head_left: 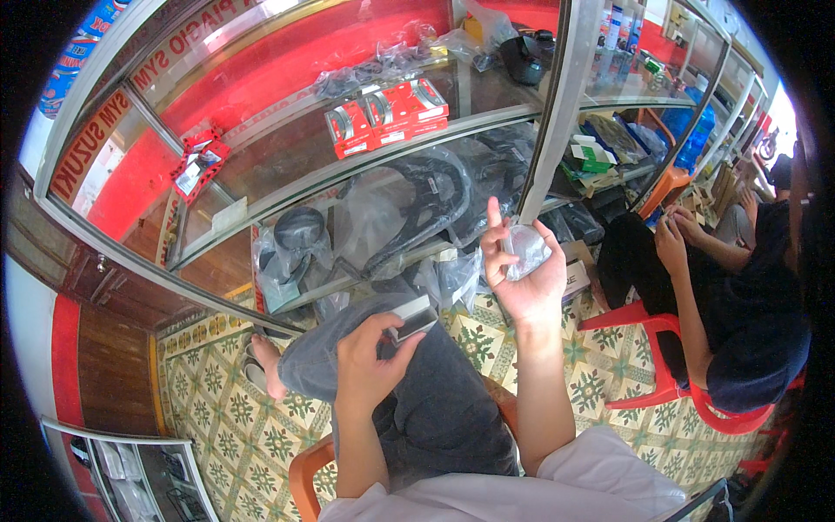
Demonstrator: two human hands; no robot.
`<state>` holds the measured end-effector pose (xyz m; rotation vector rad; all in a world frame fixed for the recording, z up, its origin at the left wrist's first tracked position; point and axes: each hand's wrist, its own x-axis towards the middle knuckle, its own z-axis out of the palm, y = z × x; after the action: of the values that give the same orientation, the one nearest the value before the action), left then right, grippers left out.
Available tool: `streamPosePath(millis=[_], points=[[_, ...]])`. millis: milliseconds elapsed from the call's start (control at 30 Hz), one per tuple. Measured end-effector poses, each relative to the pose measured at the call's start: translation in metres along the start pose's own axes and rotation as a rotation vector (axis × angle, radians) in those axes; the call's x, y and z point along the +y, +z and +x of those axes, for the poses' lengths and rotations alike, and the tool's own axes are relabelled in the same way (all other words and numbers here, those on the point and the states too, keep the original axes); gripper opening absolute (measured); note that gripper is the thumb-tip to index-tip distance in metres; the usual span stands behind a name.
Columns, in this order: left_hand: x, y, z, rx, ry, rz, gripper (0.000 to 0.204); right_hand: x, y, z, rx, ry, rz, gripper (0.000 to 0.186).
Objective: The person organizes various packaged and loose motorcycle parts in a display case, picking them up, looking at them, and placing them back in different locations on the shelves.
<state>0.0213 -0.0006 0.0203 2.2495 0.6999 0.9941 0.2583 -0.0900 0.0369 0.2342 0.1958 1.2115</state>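
My left hand (370, 361) is closed round a small pale box (412, 318), held just above my bent knee in grey jeans. The box's side toward me looks dark; whether anything lies inside, I cannot tell. Raised in front of the glass cabinet's upright frame, my right hand (532, 283) has its palm toward me. Between its thumb and curled fingers sits a small see-through plastic packet (525, 249), its index finger pointing up. What the packet contains is too blurred to make out. The two hands are apart.
A glass cabinet (261, 228) holds red-and-white boxes (389, 117) and plastic-wrapped black parts (426, 200). At the right, a person (739, 296) sits on a red chair (648, 335), hands together. A low glass case (139, 470) stands at lower left on the patterned tile floor (270, 444).
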Motion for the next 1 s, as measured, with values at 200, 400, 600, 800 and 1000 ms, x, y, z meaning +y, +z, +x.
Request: streamPosePath(millis=[200,400,600,800,1000], points=[[0.003,0.000,0.000,-0.014,-0.005,0.001,0.035,-0.001,-0.007,0.001,-0.058,0.135,0.002,0.038],[0.005,-0.001,0.001,0.015,0.019,-0.010,0.031,0.005,0.003,0.000,-0.048,0.126,-0.080,0.042],[0.003,0.000,0.000,-0.008,0.001,-0.005,0.035,0.014,0.008,0.005,0.188,-0.201,-0.215,0.042],[0.003,0.000,-0.001,0.015,0.001,-0.028,0.031,0.003,-0.004,0.003,-0.214,0.031,-0.199,0.034],[0.002,0.000,-0.001,-0.026,-0.032,-0.022,0.035,0.008,0.010,-0.008,-0.128,0.024,-0.696,0.036]])
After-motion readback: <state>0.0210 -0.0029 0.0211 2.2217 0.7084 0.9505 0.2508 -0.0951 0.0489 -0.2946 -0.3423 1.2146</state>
